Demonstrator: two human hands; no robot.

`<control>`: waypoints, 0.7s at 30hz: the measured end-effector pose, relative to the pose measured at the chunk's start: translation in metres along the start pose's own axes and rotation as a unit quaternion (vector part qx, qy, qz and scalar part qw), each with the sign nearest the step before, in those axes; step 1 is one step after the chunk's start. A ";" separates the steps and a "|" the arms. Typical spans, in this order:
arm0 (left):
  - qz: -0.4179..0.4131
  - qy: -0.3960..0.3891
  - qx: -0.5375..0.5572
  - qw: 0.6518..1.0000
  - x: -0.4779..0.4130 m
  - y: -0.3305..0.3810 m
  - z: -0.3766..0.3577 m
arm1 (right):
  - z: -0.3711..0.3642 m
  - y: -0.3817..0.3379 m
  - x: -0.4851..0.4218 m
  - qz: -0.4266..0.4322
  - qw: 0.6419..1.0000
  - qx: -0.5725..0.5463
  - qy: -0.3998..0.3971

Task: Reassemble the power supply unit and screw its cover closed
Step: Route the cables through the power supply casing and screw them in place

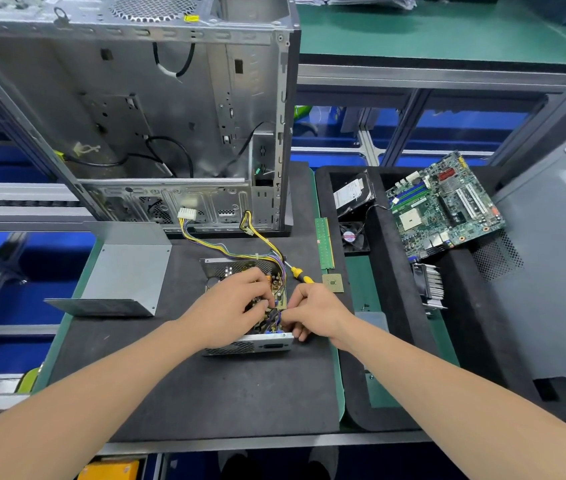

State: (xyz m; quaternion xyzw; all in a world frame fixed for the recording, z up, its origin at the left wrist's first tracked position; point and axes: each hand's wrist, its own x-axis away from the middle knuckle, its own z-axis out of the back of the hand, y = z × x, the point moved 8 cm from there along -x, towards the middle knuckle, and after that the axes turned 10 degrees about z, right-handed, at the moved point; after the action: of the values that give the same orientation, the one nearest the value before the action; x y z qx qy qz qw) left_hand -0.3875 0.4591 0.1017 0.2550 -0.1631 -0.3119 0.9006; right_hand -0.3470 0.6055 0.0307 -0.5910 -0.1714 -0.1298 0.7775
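Centrally, right hand (312, 311) pinches wires (275, 317) inside the open power supply unit (250, 345); left hand (236, 303) curls over its board, grip indiscernible; unit rests on black mat (205, 393); cover (125, 271) well left; screwdriver (300, 274) just behind.

Mat (205, 393), centre frame: black. Cover (125, 271), left centre: plain grey. Power supply unit (264, 344) wall: silver, perforated grid. Wires (220, 251): yellow, purple. Screwdriver (300, 274) handle: yellow, black. Motherboard (444, 206), right: green, blue slots.
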 end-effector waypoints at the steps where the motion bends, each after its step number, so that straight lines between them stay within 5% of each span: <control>1: 0.002 -0.001 0.001 1.000 0.000 -0.001 0.000 | 0.000 0.000 0.000 0.000 1.000 -0.002 -0.002; 21: 0.006 0.002 0.014 1.000 0.001 0.002 0.002 | -0.009 -0.017 -0.001 -0.046 0.988 0.133 -0.063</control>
State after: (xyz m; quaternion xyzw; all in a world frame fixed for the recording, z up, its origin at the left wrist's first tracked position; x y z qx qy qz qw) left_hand -0.3872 0.4592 0.1042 0.2672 -0.1666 -0.3037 0.8992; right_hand -0.3537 0.5929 0.0427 -0.4805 -0.2632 -0.1039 0.8301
